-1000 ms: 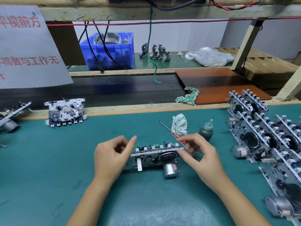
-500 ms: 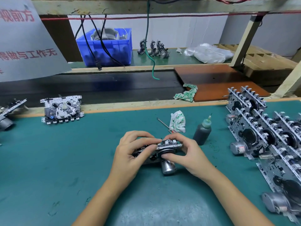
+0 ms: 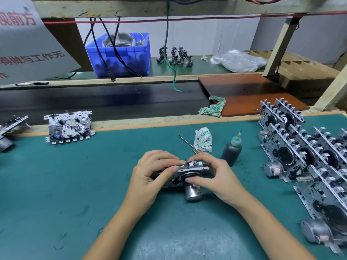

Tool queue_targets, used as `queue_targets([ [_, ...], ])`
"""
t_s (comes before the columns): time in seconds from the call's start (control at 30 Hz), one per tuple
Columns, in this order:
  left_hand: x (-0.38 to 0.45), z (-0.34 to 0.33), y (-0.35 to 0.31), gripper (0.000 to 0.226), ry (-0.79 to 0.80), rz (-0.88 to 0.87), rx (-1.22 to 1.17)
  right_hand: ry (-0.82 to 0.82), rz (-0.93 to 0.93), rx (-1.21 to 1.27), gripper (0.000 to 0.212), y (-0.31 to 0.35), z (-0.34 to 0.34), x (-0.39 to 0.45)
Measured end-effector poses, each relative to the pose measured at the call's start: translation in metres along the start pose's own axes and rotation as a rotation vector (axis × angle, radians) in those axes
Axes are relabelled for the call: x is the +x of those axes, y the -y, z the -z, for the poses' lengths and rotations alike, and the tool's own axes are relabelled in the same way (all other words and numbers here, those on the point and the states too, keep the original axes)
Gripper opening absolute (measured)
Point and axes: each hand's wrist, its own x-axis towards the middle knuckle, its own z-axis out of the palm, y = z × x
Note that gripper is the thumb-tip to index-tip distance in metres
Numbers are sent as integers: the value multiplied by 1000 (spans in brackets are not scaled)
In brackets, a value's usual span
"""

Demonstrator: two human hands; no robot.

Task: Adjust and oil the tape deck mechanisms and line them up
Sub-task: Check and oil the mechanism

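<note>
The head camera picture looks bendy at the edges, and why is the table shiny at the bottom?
Head view: the wide lens bows the wooden beam and stretches the edge mechanisms, which look smeared; overhead light makes a pale glare on the green mat; the hands cast soft shadows beside the held mechanism.

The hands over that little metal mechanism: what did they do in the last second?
A second ago both hands hovered open at its ends. Since then they closed in: the left hand and right hand now grip the tape deck mechanism on the green mat. The oil bottle, screwdriver, rag and the row of mechanisms at right kept their places.
</note>
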Motion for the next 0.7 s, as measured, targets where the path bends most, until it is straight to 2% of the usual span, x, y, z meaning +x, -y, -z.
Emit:
queue_targets([
  [0.13,1,1,0,17,17,-6,-16,-29,5,-25,30,2,-1,-3],
  [0.3,-1,-1,0,17,-11,5,-22,15,-10,-38,32,3,1,-2],
  [0.4,1,-1,-2,18,-12,6,-9,-56,106,-356,28,4,6,-7],
  [0.5,1,-1,-2,19,-9,17,-6,-157,294,-686,42,2,15,-13],
  [0.7,0,-1,-2,19,-14,30,-15,-171,310,-808,41,-2,18,-17],
])
